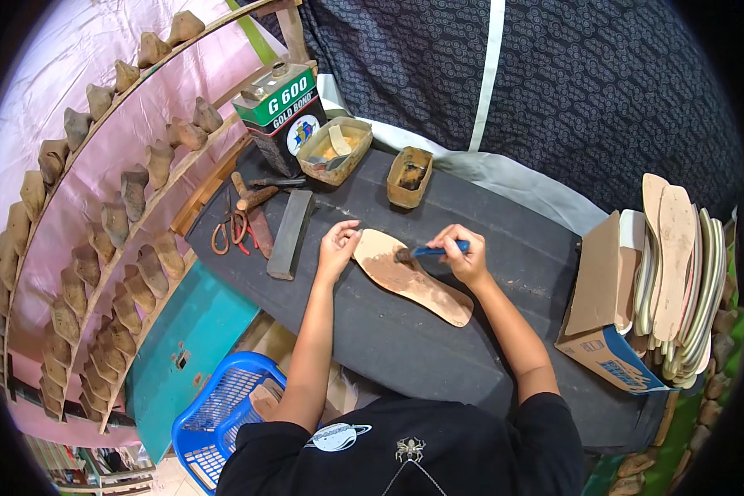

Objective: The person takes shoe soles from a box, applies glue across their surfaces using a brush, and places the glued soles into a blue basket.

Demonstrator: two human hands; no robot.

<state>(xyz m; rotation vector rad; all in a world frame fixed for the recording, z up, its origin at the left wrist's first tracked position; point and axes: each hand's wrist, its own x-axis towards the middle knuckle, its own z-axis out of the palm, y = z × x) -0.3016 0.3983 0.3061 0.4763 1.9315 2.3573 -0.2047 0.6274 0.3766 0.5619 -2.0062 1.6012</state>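
A tan insole (426, 291) lies flat on the dark table, with a darker, wet-looking patch across its wider end and middle. My right hand (463, 255) is closed around the blue handle of a brush (430, 250), whose bristles touch the insole near that patch. At the insole's wide end, my left hand (338, 245) has its fingers bent along the edge, thumb and fingertips on the rim. Beyond the insole stands a small yellowish tub (410, 177) with dark residue inside.
A grey block (290, 235), pliers (239, 227) and a hammer (255, 197) lie left, near a second tub (335, 151) and a green-and-black can (280, 116). A cardboard box (591, 277) of insoles (674, 256) stands right. A blue basket (221, 413) sits below; shoe lasts (132, 192) fill racks.
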